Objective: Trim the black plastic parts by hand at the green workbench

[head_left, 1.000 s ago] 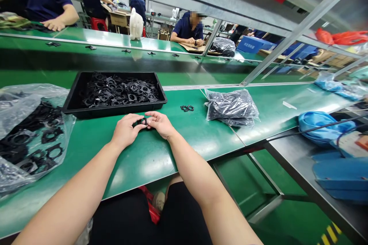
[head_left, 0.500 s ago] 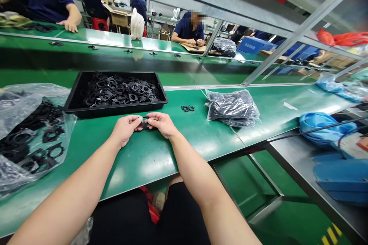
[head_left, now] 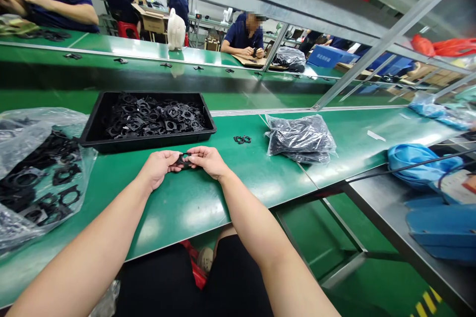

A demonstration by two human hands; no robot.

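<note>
Person's left hand (head_left: 156, 167) and right hand (head_left: 208, 161) pinching small black ring-shaped part (head_left: 181, 161) between fingers over green table (head_left: 186, 208), just in front of black tray (head_left: 156, 144) heaped with dark pieces (head_left: 159, 116); two loose rings (head_left: 243, 139) lying between tray and plastic bag (head_left: 301, 138).

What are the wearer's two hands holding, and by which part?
A black part with an opening, pinched at opposite sides by left hand and right hand.

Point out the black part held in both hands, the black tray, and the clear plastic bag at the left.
Black part (head_left: 182, 161): head view, on its dark body between the fingers.
Black tray (head_left: 148, 143): head view, on its near wall.
Clear plastic bag (head_left: 55, 117): head view, on its upper plastic.
</note>
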